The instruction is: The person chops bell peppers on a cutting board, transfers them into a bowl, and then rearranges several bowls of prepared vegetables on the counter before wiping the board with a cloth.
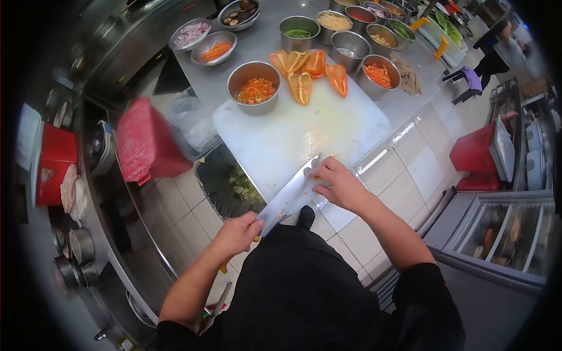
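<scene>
Head view: your left hand [239, 233] gripped the knife [285, 198] at six o'clock on the board [275, 134]; your right hand [338, 184] curled near its tip, pinch unclear. Probably stiff, hefty, slick, so the handle [256, 238] was safest.

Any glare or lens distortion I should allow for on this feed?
Head view: bright glare on the cutting board beyond the knife; shiny patches on the floor tiles; fisheye bending outward, with black corners; the left hand and right hand read clearly.
</scene>
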Demonstrator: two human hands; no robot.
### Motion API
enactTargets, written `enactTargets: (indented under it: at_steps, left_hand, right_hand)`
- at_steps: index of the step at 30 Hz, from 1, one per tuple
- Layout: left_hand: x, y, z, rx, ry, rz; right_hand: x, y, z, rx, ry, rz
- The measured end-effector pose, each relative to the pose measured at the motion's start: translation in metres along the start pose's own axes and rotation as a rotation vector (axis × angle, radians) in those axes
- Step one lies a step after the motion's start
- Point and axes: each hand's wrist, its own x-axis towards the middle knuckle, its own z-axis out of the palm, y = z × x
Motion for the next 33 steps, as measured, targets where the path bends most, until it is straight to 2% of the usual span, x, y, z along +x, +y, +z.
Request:
enactTargets:
  at_steps: [5, 9, 15, 17, 20, 24, 26, 28, 31, 33]
  left_hand:
    - [0.010, 0.006, 0.009, 0.017, -0.073, 0.067]
    - [0.006, 0.007, 0.006, -0.001, -0.009, 0.118]
    - [-0.021, 0.017, -0.031, -0.177, 0.306, 0.156]
    - [-0.031, 0.019, -0.043, -0.231, 0.338, 0.116]
    - [-0.037, -0.002, -0.051, -0.306, 0.346, 0.087]
    - [-0.034, -0.002, -0.067, -0.509, 0.253, 0.101]
    - [-0.022, 0.003, -0.079, -0.557, 0.205, 0.161]
    - [-0.016, 0.021, -0.092, -0.555, 0.217, 0.198]
    - [-0.005, 0.033, -0.108, -0.513, 0.206, 0.236]
    - [-0.003, 0.035, -0.115, -0.476, 0.180, 0.231]
  right_hand:
    - [0.000, 0.002, 0.002, 0.071, 0.166, -0.012]
    - [0.018, -0.004, -0.009, 0.021, 0.212, -0.023]
    - [0.128, -0.062, -0.051, 0.020, 0.254, -0.155]
    - [0.175, -0.070, -0.056, -0.082, 0.231, -0.213]
    - [0.228, -0.056, -0.049, -0.149, 0.153, -0.185]
    - [0.210, -0.098, -0.062, -0.210, 0.194, -0.240]
    - [0.182, -0.091, -0.039, -0.156, 0.301, -0.446]
    - [0.149, -0.102, -0.033, -0.285, 0.176, -0.689]
    - [0.125, -0.119, -0.022, -0.523, -0.071, -0.654]
    - [0.142, -0.105, -0.020, -0.631, -0.049, -0.578]
